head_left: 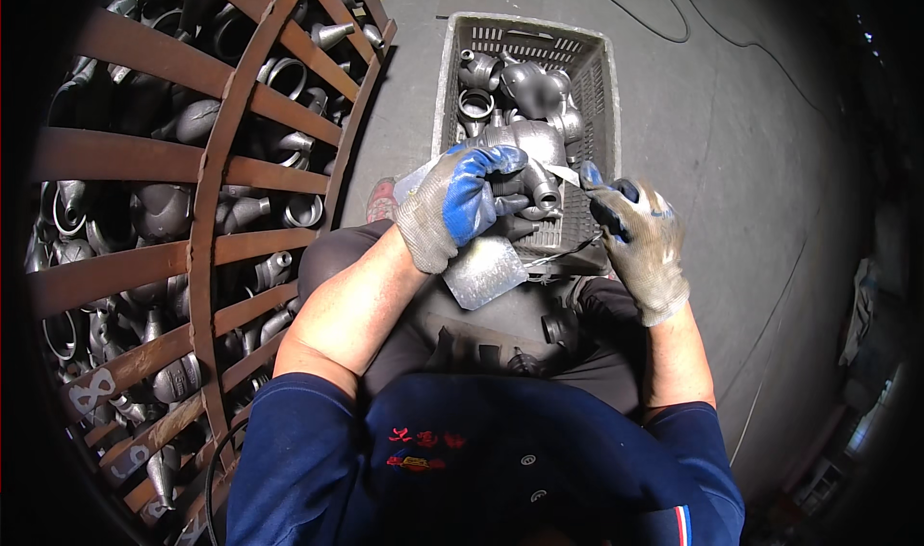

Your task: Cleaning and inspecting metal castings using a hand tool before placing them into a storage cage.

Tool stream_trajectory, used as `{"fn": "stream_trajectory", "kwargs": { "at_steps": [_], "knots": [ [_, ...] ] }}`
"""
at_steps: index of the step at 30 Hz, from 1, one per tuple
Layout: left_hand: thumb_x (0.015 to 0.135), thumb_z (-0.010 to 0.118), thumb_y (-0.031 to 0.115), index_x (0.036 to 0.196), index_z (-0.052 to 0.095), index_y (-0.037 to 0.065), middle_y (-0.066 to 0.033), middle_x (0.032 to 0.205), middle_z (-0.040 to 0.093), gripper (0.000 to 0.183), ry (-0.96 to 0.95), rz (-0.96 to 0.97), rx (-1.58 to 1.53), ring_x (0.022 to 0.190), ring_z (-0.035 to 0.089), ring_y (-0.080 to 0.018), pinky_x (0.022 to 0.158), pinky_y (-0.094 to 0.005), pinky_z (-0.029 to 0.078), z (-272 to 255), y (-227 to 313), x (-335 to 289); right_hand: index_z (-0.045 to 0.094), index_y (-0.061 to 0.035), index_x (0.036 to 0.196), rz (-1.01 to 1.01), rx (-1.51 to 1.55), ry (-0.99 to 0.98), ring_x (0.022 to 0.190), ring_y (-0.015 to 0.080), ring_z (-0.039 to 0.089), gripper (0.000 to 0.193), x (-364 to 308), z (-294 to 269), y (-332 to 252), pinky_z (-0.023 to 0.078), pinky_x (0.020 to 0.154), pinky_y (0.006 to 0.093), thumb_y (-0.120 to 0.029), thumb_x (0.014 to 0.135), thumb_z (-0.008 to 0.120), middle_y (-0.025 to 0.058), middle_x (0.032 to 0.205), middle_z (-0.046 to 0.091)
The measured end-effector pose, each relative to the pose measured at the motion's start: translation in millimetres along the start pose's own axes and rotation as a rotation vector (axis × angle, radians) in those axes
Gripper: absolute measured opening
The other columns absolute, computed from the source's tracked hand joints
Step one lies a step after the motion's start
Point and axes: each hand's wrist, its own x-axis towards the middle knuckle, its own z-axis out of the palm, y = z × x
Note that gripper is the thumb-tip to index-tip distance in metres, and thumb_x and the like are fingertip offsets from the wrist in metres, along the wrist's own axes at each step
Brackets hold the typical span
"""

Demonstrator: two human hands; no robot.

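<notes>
Both my hands wear grey knit gloves with blue-coated palms. My left hand (pixel 462 199) is closed, its fingers curled against a dull grey metal casting (pixel 529 140) with a rounded body and a short hollow neck. Part of the casting is hidden behind the glove. My right hand (pixel 637 226), also closed, pinches a thin, pale flat strip (pixel 561 172) that points left toward the casting's neck. Whether the strip touches the metal I cannot tell. Below my left hand lies a flat silvery metal plate (pixel 486 274), partly covered by my wrist.
A grey plastic crate (pixel 610 84) in front of me holds several similar castings (pixel 474 108). To the left, a rusty brown slatted metal frame (pixel 214 151) encloses a heap of castings (pixel 164 209). A black cable (pixel 674 39) lies on the grey floor at the back right.
</notes>
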Motion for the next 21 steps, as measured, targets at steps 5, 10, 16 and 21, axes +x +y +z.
{"fn": "stream_trajectory", "kwargs": {
  "at_steps": [5,10,16,21],
  "knots": [
    [0.088,0.048,0.010,0.116,0.051,0.002,-0.0111,0.099,0.058,0.029,-0.001,0.018,-0.008,0.090,0.061,-0.0207,0.082,-0.0341,0.054,4,7,-5,0.065,-0.0100,0.103,0.157,0.300,-0.099,0.084,0.0239,0.063,0.029,0,2,9,0.049,0.075,0.0316,-0.007,0.075,0.064,0.0106,0.094,0.065],
    [0.091,0.047,0.022,0.106,0.053,-0.002,-0.0106,0.096,0.054,0.029,-0.171,0.474,0.754,0.089,0.059,-0.0192,0.077,-0.0316,0.054,6,7,-13,0.061,0.0004,0.108,0.276,0.763,-0.152,0.091,0.0132,0.059,0.027,1,6,13,0.047,0.081,0.0261,-0.006,0.082,0.057,0.0111,0.103,0.065],
    [0.091,0.046,0.028,0.106,0.052,-0.003,-0.0127,0.099,0.054,0.035,-0.188,0.623,1.050,0.091,0.059,-0.0202,0.077,-0.0309,0.053,-14,0,-8,0.062,-0.0008,0.107,0.401,0.804,-0.276,0.066,0.0085,0.050,0.027,11,10,15,0.038,0.060,0.0217,-0.005,0.082,0.056,0.0057,0.082,0.061],
    [0.090,0.048,0.027,0.105,0.053,-0.003,-0.0117,0.100,0.055,0.033,-0.210,0.619,0.802,0.091,0.059,-0.0196,0.078,-0.0310,0.052,0,3,-10,0.063,-0.0008,0.107,0.421,0.854,-0.257,0.044,-0.0007,0.038,0.025,7,10,21,0.029,0.038,0.0159,-0.007,0.085,0.055,-0.0009,0.065,0.057]
  ]
}}
